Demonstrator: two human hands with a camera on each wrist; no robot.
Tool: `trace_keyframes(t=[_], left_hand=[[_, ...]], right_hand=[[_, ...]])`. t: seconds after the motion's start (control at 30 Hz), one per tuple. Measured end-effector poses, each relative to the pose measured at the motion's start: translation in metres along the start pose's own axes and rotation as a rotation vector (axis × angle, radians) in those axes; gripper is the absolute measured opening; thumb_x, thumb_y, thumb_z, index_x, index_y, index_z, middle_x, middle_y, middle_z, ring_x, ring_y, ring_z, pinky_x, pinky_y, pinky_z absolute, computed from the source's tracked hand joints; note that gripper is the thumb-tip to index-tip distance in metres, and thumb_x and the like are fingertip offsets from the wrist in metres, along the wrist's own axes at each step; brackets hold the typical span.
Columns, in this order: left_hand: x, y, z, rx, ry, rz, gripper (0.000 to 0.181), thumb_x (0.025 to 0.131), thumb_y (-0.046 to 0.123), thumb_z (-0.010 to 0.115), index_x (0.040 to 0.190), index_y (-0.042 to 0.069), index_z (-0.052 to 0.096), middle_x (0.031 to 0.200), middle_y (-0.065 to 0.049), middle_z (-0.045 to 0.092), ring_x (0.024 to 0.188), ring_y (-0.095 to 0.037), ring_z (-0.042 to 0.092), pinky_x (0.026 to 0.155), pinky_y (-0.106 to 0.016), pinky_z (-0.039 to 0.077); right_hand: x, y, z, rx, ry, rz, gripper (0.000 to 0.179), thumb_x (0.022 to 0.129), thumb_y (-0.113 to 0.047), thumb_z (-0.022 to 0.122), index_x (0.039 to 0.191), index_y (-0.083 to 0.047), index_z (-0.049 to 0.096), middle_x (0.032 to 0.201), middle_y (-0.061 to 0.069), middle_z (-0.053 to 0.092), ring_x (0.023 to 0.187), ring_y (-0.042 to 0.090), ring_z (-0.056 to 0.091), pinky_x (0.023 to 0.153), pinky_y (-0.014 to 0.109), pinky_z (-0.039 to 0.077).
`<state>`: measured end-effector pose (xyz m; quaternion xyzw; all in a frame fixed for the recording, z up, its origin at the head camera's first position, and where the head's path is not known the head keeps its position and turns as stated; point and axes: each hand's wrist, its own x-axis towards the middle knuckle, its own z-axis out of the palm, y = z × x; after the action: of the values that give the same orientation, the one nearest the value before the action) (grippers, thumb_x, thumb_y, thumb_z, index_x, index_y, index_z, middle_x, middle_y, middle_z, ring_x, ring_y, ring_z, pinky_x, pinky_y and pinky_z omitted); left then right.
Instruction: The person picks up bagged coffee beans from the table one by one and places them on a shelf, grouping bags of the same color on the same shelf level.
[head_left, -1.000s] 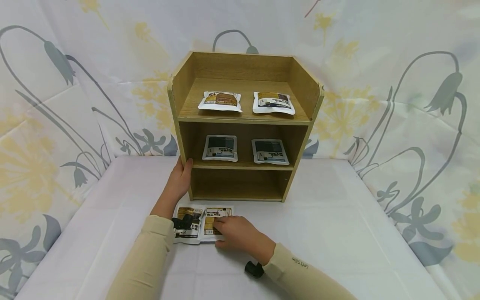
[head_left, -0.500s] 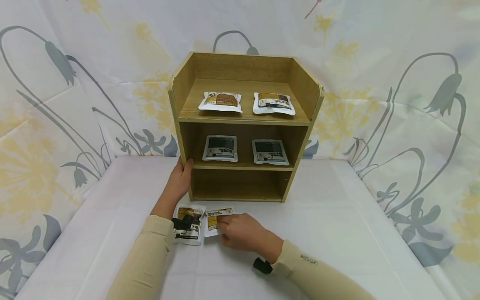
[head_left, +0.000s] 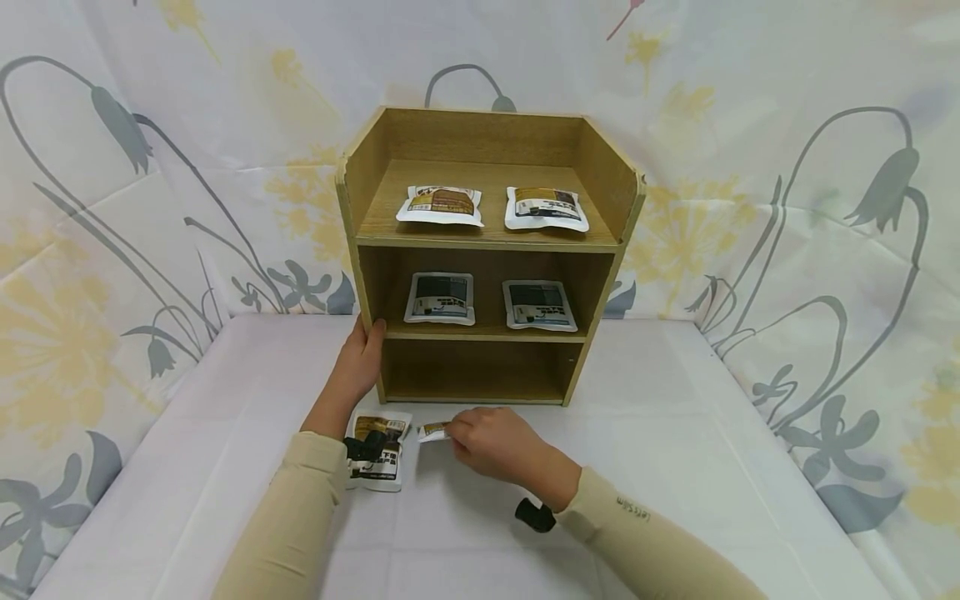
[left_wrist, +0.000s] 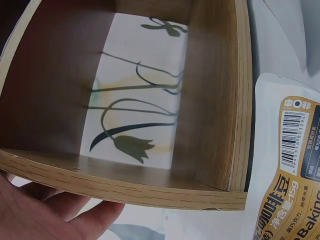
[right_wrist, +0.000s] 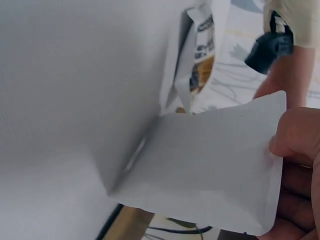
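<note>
A small wooden shelf unit (head_left: 487,244) stands at the back of the table. My left hand (head_left: 357,367) holds its left side panel, thumb near the front edge; in the left wrist view the fingers (left_wrist: 95,220) lie along the panel's outer side. My right hand (head_left: 498,446) pinches a white pouch (right_wrist: 215,165) by one edge, thumb on its plain white face. From the head view only a narrow, tilted strip of its gold-brown label shows. A second pouch (head_left: 384,471), labelled as coffee beans, lies by the left forearm, partly covered by the black wrist camera.
Two pouches with brown and yellow labels, left (head_left: 441,205) and right (head_left: 547,208), lie on the top shelf. Two dark-labelled ones, left (head_left: 440,298) and right (head_left: 540,305), rest on the middle shelf. A flowered cloth (head_left: 810,250) hangs behind the white table (head_left: 675,467).
My right hand has pinched the right-hand pouch, tipped it up off the cloth and moved slightly right and away from the other pouch. The left hand keeps its place on the shelf.
</note>
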<state>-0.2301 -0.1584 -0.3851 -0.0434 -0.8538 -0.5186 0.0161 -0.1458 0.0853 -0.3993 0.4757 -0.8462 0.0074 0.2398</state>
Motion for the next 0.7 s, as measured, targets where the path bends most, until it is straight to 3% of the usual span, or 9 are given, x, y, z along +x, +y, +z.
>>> trace_keyframes(t=[0.33, 0.7], left_hand=[[0.001, -0.002, 0.0, -0.004, 0.003, 0.0, 0.07, 0.103, 0.054, 0.019, 0.157, 0.013, 0.004, 0.158, -0.022, 0.023, 0.143, -0.042, 0.029, 0.114, -0.059, 0.026], [0.002, -0.002, 0.0, -0.004, 0.002, 0.009, 0.07, 0.103, 0.054, 0.02, 0.157, 0.014, 0.003, 0.158, -0.021, 0.022, 0.143, -0.042, 0.029, 0.115, -0.058, 0.026]], right_hand=[[0.007, 0.012, -0.01, 0.039, 0.047, 0.068, 0.008, 0.083, -0.011, 0.07, 0.09, -0.013, 0.075, 0.083, -0.004, 0.072, 0.067, 0.005, 0.066, 0.057, 0.019, 0.053], [0.009, 0.027, -0.023, 0.119, -0.045, 0.223, 0.01, 0.087, -0.012, 0.067, 0.093, -0.011, 0.076, 0.085, 0.0, 0.073, 0.066, 0.009, 0.065, 0.058, 0.021, 0.053]])
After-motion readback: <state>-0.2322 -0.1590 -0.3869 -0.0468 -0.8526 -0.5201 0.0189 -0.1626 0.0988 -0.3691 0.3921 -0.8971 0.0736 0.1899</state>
